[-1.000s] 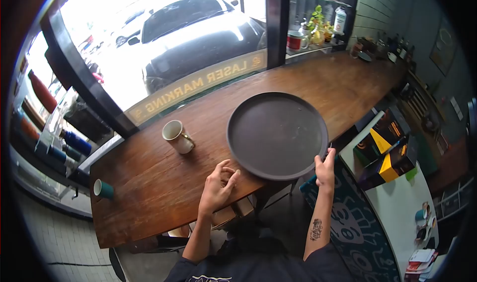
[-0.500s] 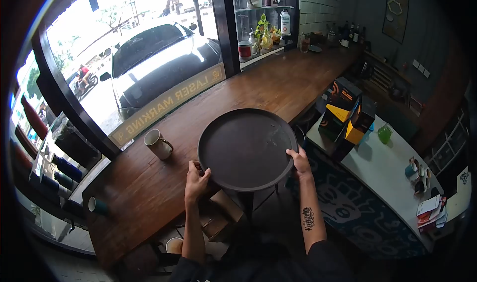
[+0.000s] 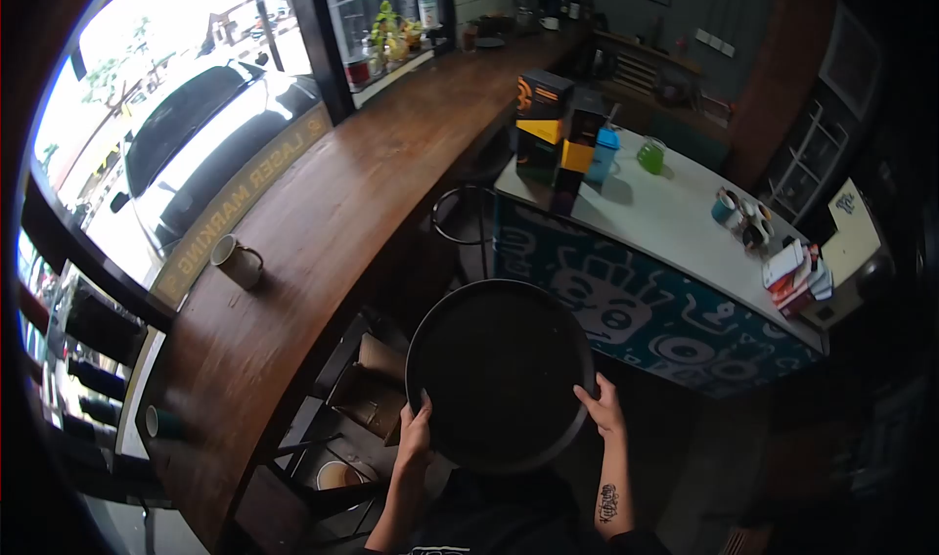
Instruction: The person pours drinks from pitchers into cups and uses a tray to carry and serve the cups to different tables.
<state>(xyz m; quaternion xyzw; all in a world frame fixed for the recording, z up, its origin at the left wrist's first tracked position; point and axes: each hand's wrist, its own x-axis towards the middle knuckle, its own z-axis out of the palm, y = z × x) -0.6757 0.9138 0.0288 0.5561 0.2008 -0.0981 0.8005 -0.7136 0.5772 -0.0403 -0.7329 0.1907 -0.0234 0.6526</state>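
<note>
A round black serving tray [image 3: 501, 374] is held up in front of my body, with nothing on it. My left hand [image 3: 416, 433] grips its lower left rim, thumb on top. On the right rim, my right hand [image 3: 604, 405] is closed the same way; the fingers under the tray are partly hidden. To the left, on the wooden counter [image 3: 323, 222], stands a beige mug [image 3: 237, 261]. A dark green cup [image 3: 161, 422] lies on its side near the counter's left end.
A white-topped table [image 3: 675, 208] at right carries black-and-yellow boxes [image 3: 544, 130], a green jug [image 3: 650, 154], several cups [image 3: 743, 218] and a stack of papers [image 3: 797, 276]. Below the tray are a cardboard box [image 3: 372, 389] and a bucket [image 3: 342, 475]; a stool [image 3: 465, 218] stands between the counters.
My view has turned right toward the white table. Both hands have carried the tray off the counter's edge, lower and closer to my body.
</note>
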